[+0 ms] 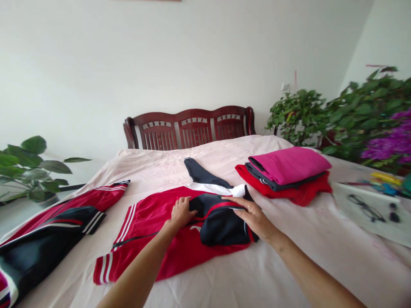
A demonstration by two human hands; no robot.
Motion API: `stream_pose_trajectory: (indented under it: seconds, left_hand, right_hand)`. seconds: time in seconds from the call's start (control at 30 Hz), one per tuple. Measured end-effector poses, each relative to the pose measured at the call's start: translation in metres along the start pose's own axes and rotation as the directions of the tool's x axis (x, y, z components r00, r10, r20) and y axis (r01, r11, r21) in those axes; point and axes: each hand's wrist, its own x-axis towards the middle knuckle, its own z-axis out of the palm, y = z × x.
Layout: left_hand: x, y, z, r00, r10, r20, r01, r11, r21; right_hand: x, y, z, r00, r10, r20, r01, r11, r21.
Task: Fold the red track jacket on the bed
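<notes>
A red, navy and white sports jacket lies spread on the pale pink bed sheet. Part of it is folded over into a navy panel in the middle. My left hand rests flat on the red cloth at the navy fold's left edge, fingers together. On the fold's upper right side lies my right hand, palm down, fingers stretched left along the fabric. One navy sleeve points toward the headboard.
A stack of folded clothes, pink on dark grey on red, sits right of the jacket. Another red and navy garment lies at the left. Glasses and pens lie on paper at the right. A wooden headboard and potted plants stand behind.
</notes>
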Motion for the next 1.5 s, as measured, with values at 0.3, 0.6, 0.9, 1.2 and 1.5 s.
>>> stream_pose_trajectory:
  seconds: [0.3, 0.6, 0.9, 1.2, 1.5]
  left_hand:
    - [0.002, -0.024, -0.016, 0.986, -0.165, 0.034, 0.167, 0.984, -0.07]
    - [-0.018, -0.08, -0.128, 0.989, -0.149, 0.014, 0.135, 0.846, -0.517]
    - [-0.123, -0.169, -0.184, 0.926, -0.318, 0.202, 0.273, 0.197, -0.942]
    - [-0.193, -0.157, -0.155, 0.871, -0.443, 0.211, 0.33, 0.212, -0.92]
    - [-0.199, -0.083, -0.227, 0.882, -0.431, -0.191, -0.102, 0.222, -0.97]
  right_hand:
    - [0.001, 0.009, -0.001, 0.998, -0.002, -0.067, 0.0, 0.999, -0.034]
    - [0.012, 0.04, -0.024, 0.997, 0.081, -0.015, -0.08, 0.914, -0.398]
    - [-0.026, 0.003, 0.012, 0.945, -0.143, 0.294, 0.317, 0.622, -0.716]
    - [-0.012, 0.034, 0.003, 0.975, 0.141, 0.173, -0.053, 0.9, -0.434]
    - [0.05, 0.026, 0.061, 0.93, 0.04, 0.367, -0.043, 0.999, 0.0]
